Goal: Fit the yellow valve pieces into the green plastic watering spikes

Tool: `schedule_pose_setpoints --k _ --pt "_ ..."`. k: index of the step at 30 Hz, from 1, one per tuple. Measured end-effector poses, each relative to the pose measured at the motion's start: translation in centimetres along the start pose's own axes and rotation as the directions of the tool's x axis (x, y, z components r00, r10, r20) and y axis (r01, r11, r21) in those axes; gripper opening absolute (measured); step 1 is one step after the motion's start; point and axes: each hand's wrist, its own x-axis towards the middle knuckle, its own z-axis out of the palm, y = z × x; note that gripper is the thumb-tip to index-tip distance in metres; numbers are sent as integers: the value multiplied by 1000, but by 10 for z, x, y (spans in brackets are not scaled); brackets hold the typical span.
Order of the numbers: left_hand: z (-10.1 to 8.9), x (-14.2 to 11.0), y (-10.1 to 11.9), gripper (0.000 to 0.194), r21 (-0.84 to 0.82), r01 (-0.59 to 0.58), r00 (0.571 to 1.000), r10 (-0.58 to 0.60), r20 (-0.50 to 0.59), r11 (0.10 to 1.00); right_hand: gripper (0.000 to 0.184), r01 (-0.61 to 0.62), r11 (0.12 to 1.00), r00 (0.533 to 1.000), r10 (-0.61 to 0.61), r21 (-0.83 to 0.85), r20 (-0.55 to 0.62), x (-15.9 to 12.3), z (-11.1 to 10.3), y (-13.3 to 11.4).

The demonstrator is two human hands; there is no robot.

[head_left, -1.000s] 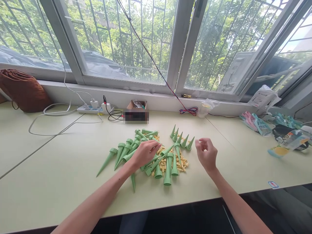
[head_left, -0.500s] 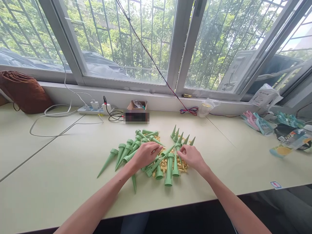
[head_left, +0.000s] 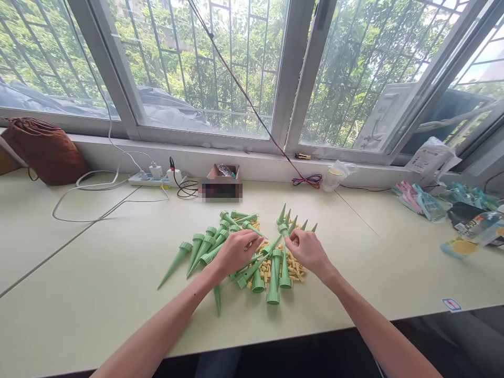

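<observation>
My right hand [head_left: 309,253] is closed around a green plastic watering spike [head_left: 282,230], its capped end sticking out past my fingers. My left hand [head_left: 239,251] hovers at the pile with its fingers pinched; what they hold, if anything, is hidden. Between and below the hands lie more green spikes [head_left: 273,281], loose and pointing various ways, over a heap of small yellow plastic pieces [head_left: 296,270]. Several spikes [head_left: 181,257] fan out left of my left hand. Just beyond my right hand, a group of spikes [head_left: 282,214] stands upright on the table.
Along the window side of the pale table [head_left: 118,294] are a power strip [head_left: 145,180] with cables, a small cardboard box [head_left: 223,172] and a bundled wire [head_left: 307,180]. A brown bag [head_left: 45,152] sits far left, plastic packets [head_left: 421,199] at the right.
My right hand has moved left from beside the upright spikes to the pile, taken hold of a watering spike and shifted its capped end slightly. The left hand has stayed nearly in place.
</observation>
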Motion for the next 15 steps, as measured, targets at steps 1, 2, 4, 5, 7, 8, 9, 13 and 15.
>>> schedule_pose_setpoints --k 1,2,4,5,7,8,9,13,15 --pt "0 0 1 32 -38 37 999 -37 -17 999 31 56 998 998 -56 40 -20 1 -1 -5" --pt "0 1 1 28 -91 81 996 -85 -37 993 30 124 988 992 -122 88 -29 3 -1 -10" --pt "-1 2 2 24 -235 182 978 -201 -62 955 27 256 949 966 -256 186 -23 7 -1 -20" --pt "-2 2 3 27 -313 228 964 -259 -61 922 26 313 923 948 -319 226 -11 8 1 -25" --pt "-4 3 4 33 -449 298 937 -347 -29 843 25 391 880 911 -411 270 19 12 6 -32" --pt "-6 3 5 35 -501 320 928 -372 -3 804 24 418 865 896 -442 277 28 13 9 -34" --pt "-7 4 6 35 -543 336 922 -387 22 770 24 440 853 884 -467 280 34 14 13 -34" --pt "-8 4 10 33 -646 355 914 -396 88 676 22 461 836 867 -496 297 49 14 27 -25" --pt "-7 3 12 33 -690 375 907 -401 132 620 22 462 834 867 -497 301 45 13 32 -18"
